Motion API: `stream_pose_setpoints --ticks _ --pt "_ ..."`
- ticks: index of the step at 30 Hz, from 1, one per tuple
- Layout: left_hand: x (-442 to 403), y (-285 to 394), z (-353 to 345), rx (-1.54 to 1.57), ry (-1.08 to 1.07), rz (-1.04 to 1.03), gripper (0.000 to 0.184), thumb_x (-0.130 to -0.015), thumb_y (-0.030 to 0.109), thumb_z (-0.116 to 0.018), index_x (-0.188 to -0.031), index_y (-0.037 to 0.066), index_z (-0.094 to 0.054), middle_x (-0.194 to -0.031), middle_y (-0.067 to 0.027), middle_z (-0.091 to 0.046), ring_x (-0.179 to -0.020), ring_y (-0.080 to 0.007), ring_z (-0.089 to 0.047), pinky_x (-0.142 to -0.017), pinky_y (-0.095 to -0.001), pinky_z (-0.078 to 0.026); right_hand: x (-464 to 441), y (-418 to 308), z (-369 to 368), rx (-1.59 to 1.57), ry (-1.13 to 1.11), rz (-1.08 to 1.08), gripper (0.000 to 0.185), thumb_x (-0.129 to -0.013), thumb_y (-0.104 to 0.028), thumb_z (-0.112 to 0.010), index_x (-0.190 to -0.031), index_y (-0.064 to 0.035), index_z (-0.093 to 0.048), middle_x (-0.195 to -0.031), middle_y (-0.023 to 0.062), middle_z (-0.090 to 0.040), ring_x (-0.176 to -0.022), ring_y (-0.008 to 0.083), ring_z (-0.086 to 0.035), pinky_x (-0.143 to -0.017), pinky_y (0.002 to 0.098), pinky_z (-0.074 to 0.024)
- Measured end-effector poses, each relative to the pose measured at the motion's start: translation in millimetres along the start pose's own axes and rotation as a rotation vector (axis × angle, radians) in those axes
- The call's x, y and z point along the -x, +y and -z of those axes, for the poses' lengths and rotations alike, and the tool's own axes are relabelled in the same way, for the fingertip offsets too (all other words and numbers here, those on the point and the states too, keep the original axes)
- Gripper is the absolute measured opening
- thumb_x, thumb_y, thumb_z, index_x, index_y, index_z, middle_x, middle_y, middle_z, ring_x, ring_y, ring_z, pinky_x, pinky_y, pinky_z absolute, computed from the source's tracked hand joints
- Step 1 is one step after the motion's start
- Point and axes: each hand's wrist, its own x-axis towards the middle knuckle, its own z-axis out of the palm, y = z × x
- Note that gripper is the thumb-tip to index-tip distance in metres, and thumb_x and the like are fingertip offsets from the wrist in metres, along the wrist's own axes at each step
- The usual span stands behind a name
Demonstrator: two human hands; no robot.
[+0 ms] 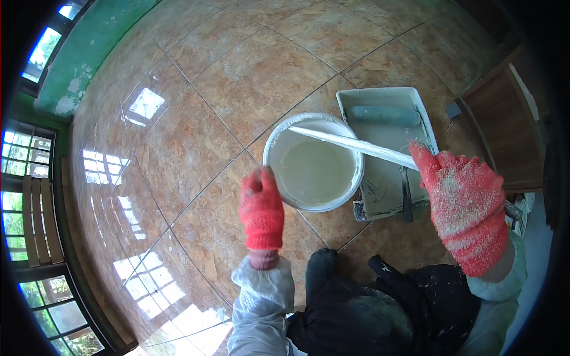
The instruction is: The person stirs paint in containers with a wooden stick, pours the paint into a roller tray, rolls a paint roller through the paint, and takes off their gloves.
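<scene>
A white bucket [268,172] stands on the floor, with pale, creamy paint [314,169] inside. My left hand [261,207], in a red knitted glove, is closed at the bucket's near-left rim, fingertips over the edge. My right hand [466,207], in a red glove crusted with dried white paint, is wrapped round one end of a paint-coated stick [362,145]. The stick slants across the top of the bucket, its far tip over the opening near the back rim. The tip appears to be above the paint.
A paint tray [424,118] stands right of the bucket, with a paint roller [385,115] at its far end and a dark handle [407,199] at its near edge. Wooden furniture [504,118] is on the right. Windows [27,154] line the left side. Glossy tiles [237,77] cover the floor.
</scene>
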Motion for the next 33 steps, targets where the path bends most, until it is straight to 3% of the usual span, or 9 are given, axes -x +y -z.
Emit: stream_pose_setpoints --ticks 2,5,8,12,16,19,23,29,33 --pt "-22.0 9.2 4.8 -0.656 0.367 -0.683 0.037 -0.097 0.037 -0.052 -0.120 0.009 -0.061 -0.100 -0.0122 -0.068 -0.089 -0.0214 -0.064 -0.082 -0.0333 -0.048 0.7 0.8 -3.2 -0.002 0.002 -0.001 0.025 -0.089 -0.019 -0.055 -0.112 -0.0173 -0.062 -0.074 0.0019 -0.053 -0.067 0.0196 -0.059 -0.052 0.0336 -0.0484" --pt "-60.1 40.0 -7.2 -0.087 0.014 -0.103 0.036 -0.098 0.037 -0.051 -0.115 0.010 -0.065 -0.100 -0.0129 -0.068 -0.091 -0.0205 -0.062 -0.084 -0.0329 -0.046 -2.4 0.5 -10.0 0.034 0.030 0.006 0.034 -0.086 -0.017 -0.056 -0.119 -0.0222 -0.059 -0.079 0.0009 -0.053 -0.071 0.0190 -0.058 -0.055 0.0321 -0.0486" --pt "-67.1 31.5 -18.3 -0.050 -0.093 -0.319 0.037 -0.099 0.039 -0.047 -0.116 0.012 -0.065 -0.101 -0.0116 -0.068 -0.093 -0.0206 -0.061 -0.085 -0.0318 -0.046 -2.6 -2.6 -38.3 0.078 0.047 -0.030 0.045 -0.083 -0.015 -0.058 -0.127 -0.0267 -0.056 -0.084 0.0002 -0.052 -0.075 0.0184 -0.057 -0.057 0.0302 -0.0484" --pt "-62.8 29.8 -28.7 -0.053 -0.157 -0.407 0.035 -0.099 0.038 -0.047 -0.119 0.015 -0.065 -0.103 -0.0100 -0.068 -0.092 -0.0189 -0.062 -0.086 -0.0300 -0.046 -24.8 -33.6 -54.2 -0.051 0.227 -0.020 0.011 -0.086 -0.023 -0.060 -0.095 -0.0165 -0.062 -0.069 0.0014 -0.049 -0.061 0.0183 -0.055 -0.048 0.0330 -0.0457" --pt "-55.4 37.1 -29.7 -0.243 -0.072 -0.474 0.030 -0.098 0.033 -0.051 -0.118 0.016 -0.065 -0.103 -0.0117 -0.068 -0.093 -0.0194 -0.063 -0.084 -0.0311 -0.047 -26.9 -37.1 -67.2 -0.125 0.294 0.022 0.035 -0.090 -0.034 -0.061 -0.065 -0.0141 -0.048 -0.055 0.0020 -0.041 -0.047 0.0182 -0.049 -0.040 0.0364 -0.0420" --pt "-63.7 18.7 -32.0 -0.070 -0.079 -0.417 0.030 -0.098 0.031 -0.050 -0.119 0.015 -0.064 -0.103 -0.0129 -0.068 -0.094 -0.0211 -0.064 -0.083 -0.0329 -0.048 -12.1 5.2 -42.2 0.115 0.240 0.030 0.010 -0.090 -0.024 -0.057 -0.092 -0.0163 -0.064 -0.066 0.0004 -0.049 -0.056 0.0171 -0.054 -0.043 0.0325 -0.0434" --pt "-54.9 28.5 -37.8 -0.171 -0.015 -0.465 0.030 -0.098 0.030 -0.049 -0.120 0.015 -0.063 -0.104 -0.0142 -0.067 -0.094 -0.0227 -0.064 -0.083 -0.0338 -0.048 -20.3 8.3 -41.7 0.119 0.221 0.008 0.018 -0.090 -0.019 -0.055 -0.105 -0.0217 -0.064 -0.071 -0.0002 -0.049 -0.060 0.0172 -0.055 -0.045 0.0309 -0.0443" --pt "-61.1 26.1 -32.7 -0.271 -0.001 -0.499 0.033 -0.094 0.035 -0.054 -0.116 0.013 -0.064 -0.102 -0.0152 -0.067 -0.094 -0.0298 -0.064 -0.083 -0.0370 -0.049 -50.4 -54.6 -67.2 -0.166 0.194 0.124 0.025 -0.094 -0.028 -0.053 -0.084 -0.0073 -0.065 -0.060 0.0046 -0.054 -0.051 0.0203 -0.057 -0.042 0.0352 -0.0441" --pt "-58.1 73.3 -23.3 -0.655 -0.146 -0.290 0.043 -0.086 0.046 -0.059 -0.107 0.010 -0.066 -0.093 -0.0148 -0.067 -0.089 -0.0326 -0.064 -0.078 -0.0392 -0.050 -59.0 -58.9 -52.6 0.248 0.217 0.016 0.033 -0.095 -0.026 -0.050 -0.072 -0.0059 -0.062 -0.055 0.0065 -0.054 -0.050 0.0232 -0.059 -0.040 0.0409 -0.0431"
